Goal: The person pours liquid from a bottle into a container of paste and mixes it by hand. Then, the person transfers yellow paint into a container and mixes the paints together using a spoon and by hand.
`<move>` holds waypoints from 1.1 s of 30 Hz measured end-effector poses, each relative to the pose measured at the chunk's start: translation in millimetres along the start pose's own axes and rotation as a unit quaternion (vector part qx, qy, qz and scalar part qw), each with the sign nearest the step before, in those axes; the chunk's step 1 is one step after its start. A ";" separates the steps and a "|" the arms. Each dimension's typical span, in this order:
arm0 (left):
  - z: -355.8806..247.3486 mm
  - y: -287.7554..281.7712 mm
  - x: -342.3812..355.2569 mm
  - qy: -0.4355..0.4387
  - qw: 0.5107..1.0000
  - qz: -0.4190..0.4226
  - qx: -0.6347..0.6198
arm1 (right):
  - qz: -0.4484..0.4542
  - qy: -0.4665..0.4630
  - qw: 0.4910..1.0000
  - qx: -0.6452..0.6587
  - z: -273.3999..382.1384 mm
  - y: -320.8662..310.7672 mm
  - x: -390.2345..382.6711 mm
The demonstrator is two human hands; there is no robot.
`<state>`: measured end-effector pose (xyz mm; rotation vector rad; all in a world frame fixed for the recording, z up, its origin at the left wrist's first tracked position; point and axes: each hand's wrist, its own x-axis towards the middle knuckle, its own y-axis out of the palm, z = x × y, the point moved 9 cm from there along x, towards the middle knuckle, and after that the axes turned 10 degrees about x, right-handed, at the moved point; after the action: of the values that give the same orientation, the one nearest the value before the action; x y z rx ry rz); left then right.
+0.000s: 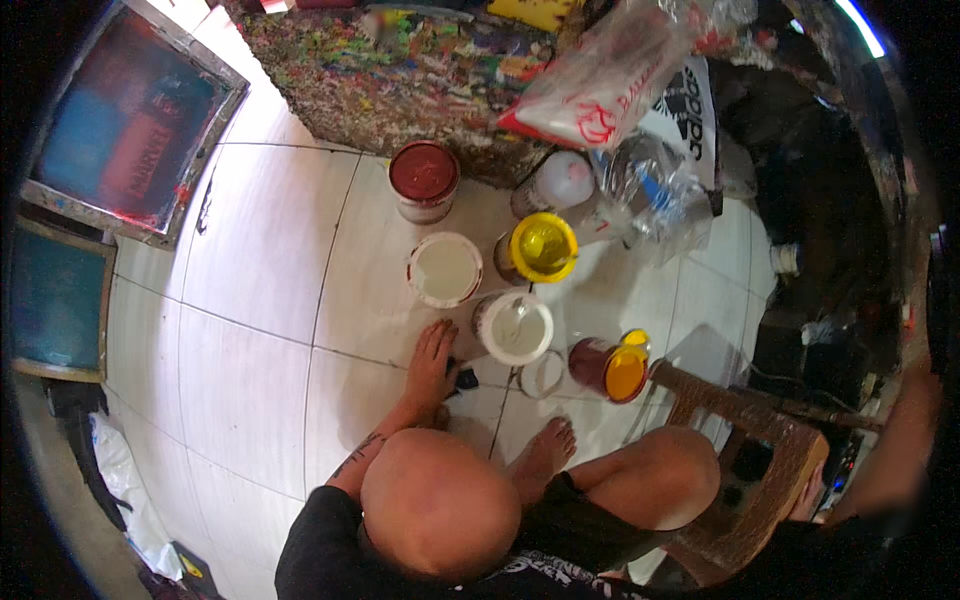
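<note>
Already open: white paint tub (515,328), stick inside; yellow tub (543,247) just behind it.
Co-worker's hand (432,360): flat on the floor just left of the white paint tub, holding nothing.
Right hand (808,495): well right of it, blurred; I cannot tell its grip.
Left hand: unseen.

Two framed screens (125,120) lean at the far left of the white tiled floor (250,300). A bench splashed with many paint colours (400,70) stands at the top. A clear plastic bag (610,70) lies on it.

White tile floor (260,260), paint-spattered bench (400,70), wicker chair (770,470).
</note>
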<state>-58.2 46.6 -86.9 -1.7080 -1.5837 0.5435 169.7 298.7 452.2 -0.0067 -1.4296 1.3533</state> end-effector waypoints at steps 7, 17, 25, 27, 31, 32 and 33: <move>-38.8 -11.5 19.4 -0.052 0.997 0.027 -0.055 | 0.098 0.143 0.981 0.089 59.9 12.4 -195.9; -54.0 36.1 67.1 0.043 0.980 0.095 -0.171 | 0.304 0.404 0.826 0.248 57.9 123.4 -345.9; -61.6 36.1 50.3 0.055 0.981 0.087 -0.162 | 0.408 0.492 0.731 0.239 71.0 163.6 -398.6; -60.9 37.4 52.7 0.050 0.979 0.097 -0.174 | 0.520 0.468 0.706 0.114 66.9 172.5 -408.6; -60.6 30.7 49.0 0.058 0.976 0.136 -0.157 | 0.578 0.426 0.692 0.078 64.9 198.1 -400.1; -62.2 26.9 48.0 0.064 0.975 0.140 -0.160 | 0.573 0.432 0.692 0.077 61.2 204.1 -392.7; -61.2 23.4 47.3 0.051 0.973 0.149 -0.168 | 0.626 0.428 0.650 0.054 61.0 210.8 -392.4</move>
<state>9.2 79.5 -57.0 -2.2127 -1.4140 0.3359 147.7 79.1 60.4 -1.6121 -0.3334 2.0311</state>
